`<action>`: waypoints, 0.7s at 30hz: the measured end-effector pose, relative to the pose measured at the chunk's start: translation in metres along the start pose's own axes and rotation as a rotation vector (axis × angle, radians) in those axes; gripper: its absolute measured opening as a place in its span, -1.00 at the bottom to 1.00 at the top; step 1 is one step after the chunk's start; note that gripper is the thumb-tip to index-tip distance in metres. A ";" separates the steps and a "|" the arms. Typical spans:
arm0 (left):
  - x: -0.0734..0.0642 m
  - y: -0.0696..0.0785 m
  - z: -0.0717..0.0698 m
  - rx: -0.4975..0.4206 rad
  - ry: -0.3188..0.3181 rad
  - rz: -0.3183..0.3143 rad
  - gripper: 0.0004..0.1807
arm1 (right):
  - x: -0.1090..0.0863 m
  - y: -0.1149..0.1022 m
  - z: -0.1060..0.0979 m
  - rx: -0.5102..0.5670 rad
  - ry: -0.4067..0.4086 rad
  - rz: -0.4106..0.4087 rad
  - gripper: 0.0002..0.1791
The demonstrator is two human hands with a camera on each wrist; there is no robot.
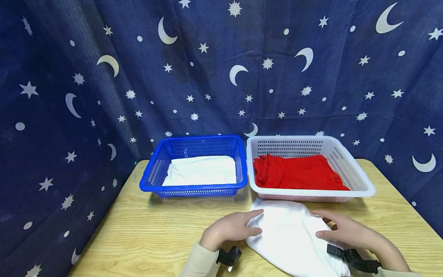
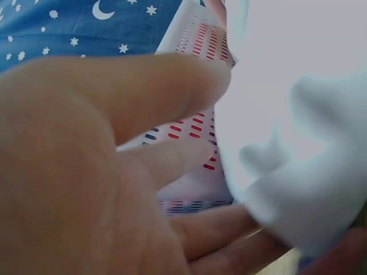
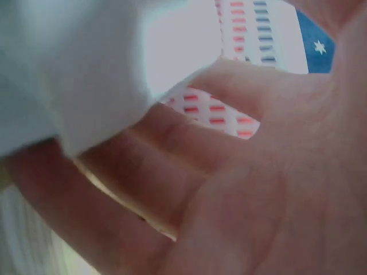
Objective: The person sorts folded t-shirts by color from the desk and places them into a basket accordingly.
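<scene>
A white cloth [image 1: 290, 234] lies spread and rumpled on the table, its far edge in front of the white basket. My left hand [image 1: 235, 229] is at the cloth's left edge, with thumb and index finger spread apart. In the left wrist view the lower fingers [image 2: 215, 229] reach under the cloth's edge. At the right side of the cloth is my right hand [image 1: 349, 231], a gap showing between its thumb and index finger. The right wrist view shows its extended fingers [image 3: 172, 143] along the cloth's underside, their tips partly covered.
A blue basket [image 1: 194, 188] with a folded white cloth [image 1: 200, 171] in it stands at the back left of the wooden table [image 1: 145, 231]. Beside it, the white basket [image 1: 311, 193] contains a red cloth [image 1: 304, 173]. Behind hangs a dark blue curtain [image 1: 214, 77] with moons and stars.
</scene>
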State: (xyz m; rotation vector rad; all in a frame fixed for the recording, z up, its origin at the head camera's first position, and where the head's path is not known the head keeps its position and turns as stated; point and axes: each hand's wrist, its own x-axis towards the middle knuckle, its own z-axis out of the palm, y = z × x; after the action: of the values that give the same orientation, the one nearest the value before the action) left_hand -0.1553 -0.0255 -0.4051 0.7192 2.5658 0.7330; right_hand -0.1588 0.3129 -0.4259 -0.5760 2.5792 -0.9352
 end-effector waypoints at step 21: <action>0.010 -0.011 0.008 0.092 0.206 -0.154 -0.39 | 0.011 -0.021 0.018 0.033 -0.054 -0.056 -0.27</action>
State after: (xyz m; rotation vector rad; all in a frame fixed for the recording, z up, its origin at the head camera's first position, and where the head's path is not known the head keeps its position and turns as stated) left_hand -0.1633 -0.0252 -0.4203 0.4883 2.8195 0.6736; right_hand -0.1551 0.2831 -0.4275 -0.6587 2.5073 -0.9652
